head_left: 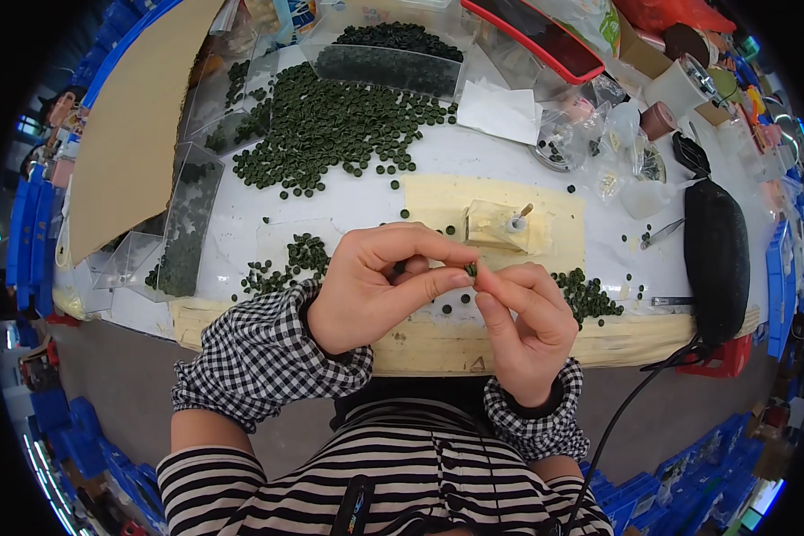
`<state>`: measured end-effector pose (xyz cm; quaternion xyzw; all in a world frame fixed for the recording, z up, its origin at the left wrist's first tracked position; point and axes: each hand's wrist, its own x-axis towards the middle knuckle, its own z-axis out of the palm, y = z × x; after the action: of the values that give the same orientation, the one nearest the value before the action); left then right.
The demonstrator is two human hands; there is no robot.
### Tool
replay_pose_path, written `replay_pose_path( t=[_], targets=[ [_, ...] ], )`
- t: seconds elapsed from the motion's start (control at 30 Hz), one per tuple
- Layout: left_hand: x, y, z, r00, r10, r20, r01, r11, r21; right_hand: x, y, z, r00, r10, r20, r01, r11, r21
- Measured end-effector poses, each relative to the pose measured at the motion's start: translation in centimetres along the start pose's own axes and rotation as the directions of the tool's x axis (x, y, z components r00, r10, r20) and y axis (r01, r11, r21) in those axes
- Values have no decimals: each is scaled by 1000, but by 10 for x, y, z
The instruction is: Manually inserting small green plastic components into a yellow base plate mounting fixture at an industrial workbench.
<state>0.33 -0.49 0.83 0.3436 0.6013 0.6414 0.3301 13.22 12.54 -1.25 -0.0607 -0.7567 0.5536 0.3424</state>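
My left hand and my right hand meet at the fingertips above the near edge of the table. Between them is a small round dark green piece, pinched by the left thumb and index finger. The right thumb and fingertips close in on the same piece; how much they grip is partly hidden. Just beyond the hands stands a tape-covered block with a short upright peg. Small heaps of like pieces lie beside my left wrist and right of my right hand.
A large green pile spreads across the far left, with clear plastic trays and cardboard beside it. A red-framed phone and white paper lie farther back. At right are tweezers and a black case with a cable.
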Motion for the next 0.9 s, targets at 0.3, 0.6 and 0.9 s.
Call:
replay_pose_path(
  t=[0.3,0.6,0.9],
  targets=[
    [-2,-1,-1,983,185,-4,-176,944,280,0,-1,1,1000,2,-15,-3,1000,-30],
    [-1,-1,-1,974,226,7,-216,921,324,0,-1,1,1000,5,-7,-6,1000,-30],
    [2,-4,1,951,310,-15,-287,895,341,0,0,0,1000,-9,-9,9,1000,-27]
  ],
)
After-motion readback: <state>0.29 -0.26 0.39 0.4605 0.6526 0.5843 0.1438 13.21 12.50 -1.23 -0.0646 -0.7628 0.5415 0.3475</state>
